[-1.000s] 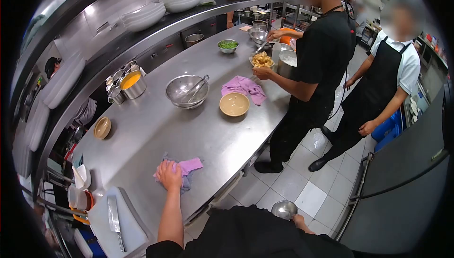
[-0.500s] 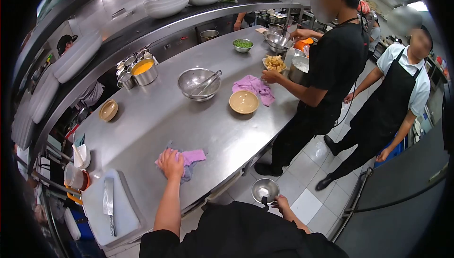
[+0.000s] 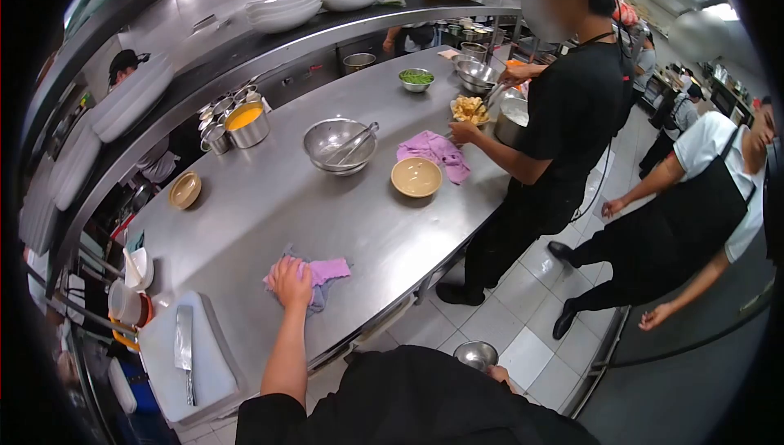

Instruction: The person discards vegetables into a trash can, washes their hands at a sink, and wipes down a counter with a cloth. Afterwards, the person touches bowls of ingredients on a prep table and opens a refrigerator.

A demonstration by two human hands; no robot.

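Observation:
My left hand (image 3: 291, 283) rests on a pink and grey cloth (image 3: 328, 270) near the front edge of the steel table (image 3: 245, 237), fingers pressed together over it. Low at the body's right side, beyond the table edge, my right hand (image 3: 500, 376) grips the rim of a small metal bowl (image 3: 476, 354); its fingers are partly hidden by the black clothing. A white cutting board (image 3: 214, 355) with a knife (image 3: 184, 347) lies left of my left hand. Farther up the table stand a tan bowl (image 3: 416, 177) and a large metal bowl (image 3: 340, 146) with a whisk inside.
A co-worker in black (image 3: 572, 102) stirs food in a bowl (image 3: 469, 109) beside a pink cloth (image 3: 437, 155). Another person in an apron (image 3: 686, 224) stands on the right. A pot of orange liquid (image 3: 247, 124) and a tilted tan bowl (image 3: 185, 189) are at the left.
My right hand and the metal bowl came up and left, then dropped back toward my body. My left hand stays on the cloth. The person in the apron has moved closer on the right.

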